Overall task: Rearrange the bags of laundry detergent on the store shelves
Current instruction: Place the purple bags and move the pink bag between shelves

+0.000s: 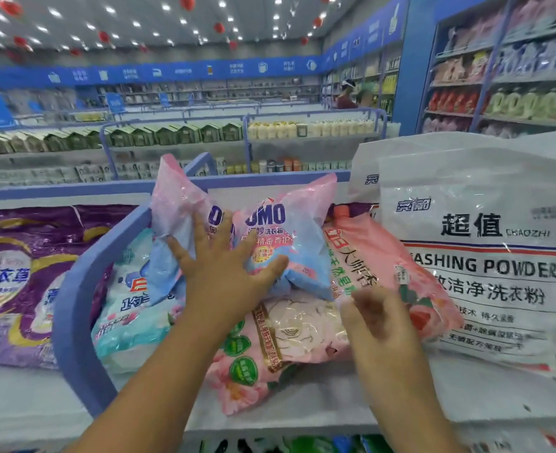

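A pink and blue OMO detergent bag lies crumpled on top of a pile in the middle shelf section. My left hand presses flat on it with fingers spread. Beside it leans a pink pouch with an orange cap; my right hand hovers at its lower edge with fingers loosely bent, holding nothing that I can see. Under both lies a pink bag with a gold rose print. A light blue bag sits at the left of the pile.
A blue divider separates the pile from purple lavender bags on the left. Big white washing powder sacks stand on the right. The white shelf front runs below. Aisles, shelving and a person lie far behind.
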Tool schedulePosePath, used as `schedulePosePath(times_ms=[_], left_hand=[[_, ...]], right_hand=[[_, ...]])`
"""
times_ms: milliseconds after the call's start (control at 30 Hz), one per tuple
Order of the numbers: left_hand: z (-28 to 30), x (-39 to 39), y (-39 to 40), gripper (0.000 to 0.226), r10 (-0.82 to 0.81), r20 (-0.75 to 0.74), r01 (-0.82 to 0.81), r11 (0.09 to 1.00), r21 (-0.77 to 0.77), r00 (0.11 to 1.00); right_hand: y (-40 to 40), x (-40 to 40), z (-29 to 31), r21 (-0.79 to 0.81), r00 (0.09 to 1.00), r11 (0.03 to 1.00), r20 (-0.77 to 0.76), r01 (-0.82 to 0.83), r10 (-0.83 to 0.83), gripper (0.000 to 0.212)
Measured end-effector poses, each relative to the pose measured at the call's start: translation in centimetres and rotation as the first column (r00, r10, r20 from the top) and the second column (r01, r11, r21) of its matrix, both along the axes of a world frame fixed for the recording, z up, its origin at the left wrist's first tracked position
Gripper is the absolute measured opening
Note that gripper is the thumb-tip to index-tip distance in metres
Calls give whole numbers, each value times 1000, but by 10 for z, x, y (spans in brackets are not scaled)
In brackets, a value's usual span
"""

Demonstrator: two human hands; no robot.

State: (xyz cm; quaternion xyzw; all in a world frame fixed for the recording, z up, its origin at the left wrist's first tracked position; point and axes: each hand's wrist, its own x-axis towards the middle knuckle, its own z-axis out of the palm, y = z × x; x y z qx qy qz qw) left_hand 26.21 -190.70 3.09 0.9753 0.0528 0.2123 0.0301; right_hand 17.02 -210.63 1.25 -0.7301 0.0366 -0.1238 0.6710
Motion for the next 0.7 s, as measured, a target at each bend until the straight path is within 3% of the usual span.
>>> schedulePosePath(times_ms=[33,100,133,267,400,567,700], left_hand=[[1,0,-2,87,5,1,-5,1000,9,1000],[-1,1,-4,87,19,2,-19,999,42,1000],[-2,1,-4,86,18,3,-18,999,46,1000],[-2,1,-2,87,4,11,-5,999,53,1000],[-3,1,-1,89,-1,15,0,999,39,1000],[-3,-1,-1,85,7,30,-7,1000,23,1000],[-7,-1,1,81,16,49,-15,1000,-18,999]], right_hand=[[-3,-15,-13,144,987,988,-142,-54,74,13],[-3,-23,-38,423,873,898,-383,-125,302,27],[-1,-20,-45,519,839,848,-410,-108,358,34],[10,12,-50,743,912,669,-293,29,287,68],[28,29,-45,777,922,629,-257,20,288,45],[29,30,-45,670,969,735,-235,105,77,27],[11,21,-26,618,991,782,-130,87,-7,31]])
